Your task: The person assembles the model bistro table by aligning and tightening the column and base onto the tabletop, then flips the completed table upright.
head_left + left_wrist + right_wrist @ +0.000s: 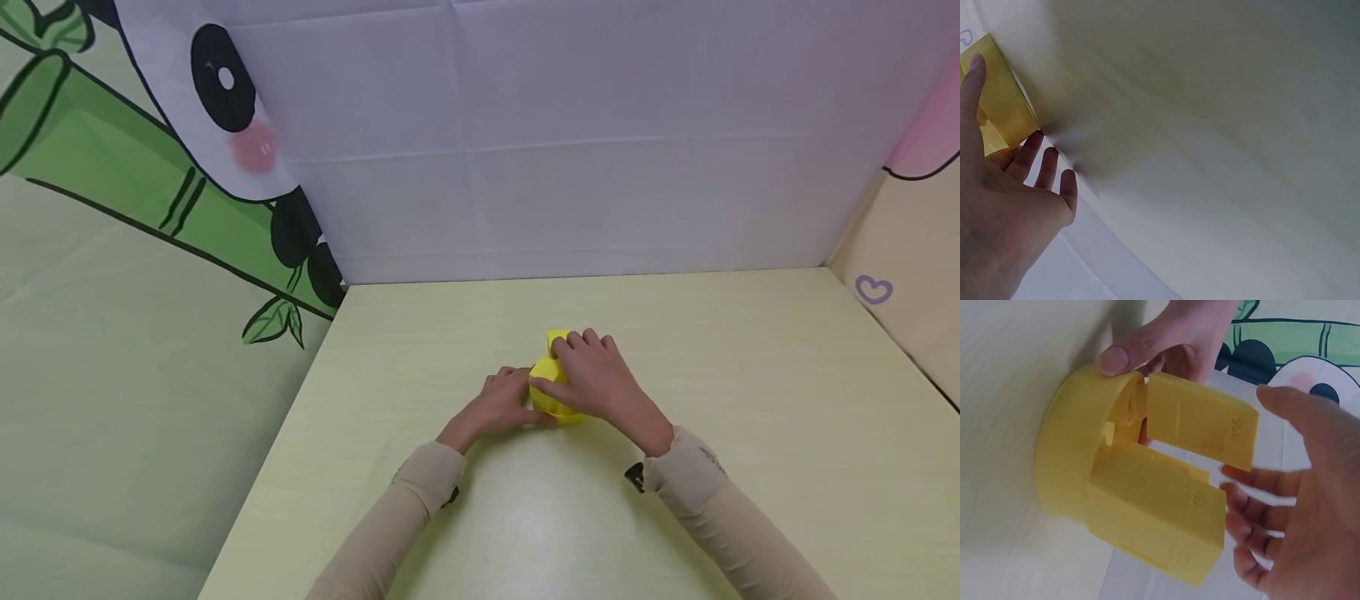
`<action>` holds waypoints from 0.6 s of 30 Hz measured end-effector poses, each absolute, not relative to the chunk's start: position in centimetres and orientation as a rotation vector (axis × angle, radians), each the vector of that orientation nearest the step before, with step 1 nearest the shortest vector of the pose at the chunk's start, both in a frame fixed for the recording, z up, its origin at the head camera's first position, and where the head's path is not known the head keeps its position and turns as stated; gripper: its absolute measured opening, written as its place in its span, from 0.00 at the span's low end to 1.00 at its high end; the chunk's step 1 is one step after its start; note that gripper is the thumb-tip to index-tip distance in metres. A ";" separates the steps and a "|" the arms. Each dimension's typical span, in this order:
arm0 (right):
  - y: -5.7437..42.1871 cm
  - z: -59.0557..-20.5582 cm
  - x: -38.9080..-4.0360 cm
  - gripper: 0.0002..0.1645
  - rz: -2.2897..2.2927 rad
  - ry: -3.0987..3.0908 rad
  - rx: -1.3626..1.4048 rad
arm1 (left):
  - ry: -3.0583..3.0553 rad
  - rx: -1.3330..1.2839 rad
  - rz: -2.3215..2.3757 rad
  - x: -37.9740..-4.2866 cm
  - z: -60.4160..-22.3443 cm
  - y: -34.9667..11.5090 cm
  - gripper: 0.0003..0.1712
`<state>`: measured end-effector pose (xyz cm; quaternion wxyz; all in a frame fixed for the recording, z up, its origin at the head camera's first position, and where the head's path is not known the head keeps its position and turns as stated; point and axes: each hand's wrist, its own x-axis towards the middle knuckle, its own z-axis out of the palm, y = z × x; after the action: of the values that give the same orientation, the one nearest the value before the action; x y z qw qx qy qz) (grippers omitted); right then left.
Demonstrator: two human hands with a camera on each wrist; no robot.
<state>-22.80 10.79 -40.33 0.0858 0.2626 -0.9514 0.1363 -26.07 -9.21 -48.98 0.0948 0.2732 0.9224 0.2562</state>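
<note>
A yellow round base [1066,450] stands on the table with several yellow blocks rising out of it. One block [1200,422] bears raised digits that look like 155; a second block [1157,512] beside it is also numbered. My left hand [502,408] holds the base from the left, its thumb on the rim in the right wrist view and its fingers partly hidden behind. From the right, my right hand [600,379] pinches the outer end of the first block between thumb and fingertips. In the left wrist view, the yellow base [1004,94] shows only partly.
The pale wooden table [750,358] meets a white printed cloth [562,167] at its back edge. A green printed panel [150,375] runs along the left, and a beige panel [915,275] with a purple heart borders the right.
</note>
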 end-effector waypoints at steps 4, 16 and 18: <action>11.3 -40.1 -23.0 0.28 0.495 -2.837 0.930 | 2.736 0.808 0.763 -26.1 -49.0 -9.2 0.38; 11.7 -39.8 -23.1 0.29 0.429 -2.856 0.885 | 2.734 0.788 0.742 -26.1 -48.9 -9.3 0.49; 11.7 -39.9 -23.0 0.29 0.398 -2.853 0.865 | 2.732 0.779 0.731 -26.1 -48.9 -9.3 0.54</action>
<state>-23.05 11.67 -39.94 0.0671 0.2871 -0.9464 0.1320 -26.07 -9.34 -48.90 0.1039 0.2643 0.9263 0.2478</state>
